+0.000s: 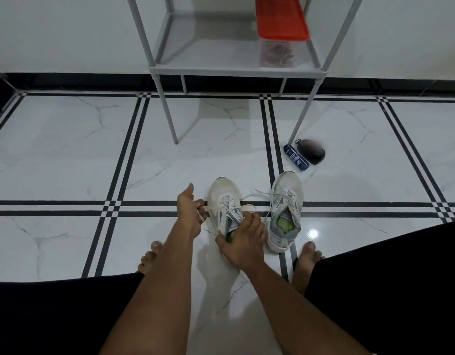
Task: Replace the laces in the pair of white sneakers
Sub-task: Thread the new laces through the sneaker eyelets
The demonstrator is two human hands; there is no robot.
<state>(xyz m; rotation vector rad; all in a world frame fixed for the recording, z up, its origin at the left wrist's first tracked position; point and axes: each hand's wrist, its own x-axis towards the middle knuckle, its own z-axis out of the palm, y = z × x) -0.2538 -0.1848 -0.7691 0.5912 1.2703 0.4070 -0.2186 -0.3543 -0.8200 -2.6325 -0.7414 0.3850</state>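
Two white sneakers stood side by side on the tiled floor between bare feet.

The left hand (189,210) pinched a lace (203,213) of the left sneaker (225,201); the right hand (243,239) curled over its collar. The right sneaker (285,211) stood untouched. Print on the blue tube (296,158) beyond was unreadable.

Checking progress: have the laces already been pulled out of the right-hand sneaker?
No, the right-hand sneaker still has its laces threaded through the eyelets.

- The left hand (189,213) reaches forward on an outstretched arm, its grip pinching a lace end, thumb raised.
- The right hand (240,238), just beside it, has fingers curled down, thumb spread.
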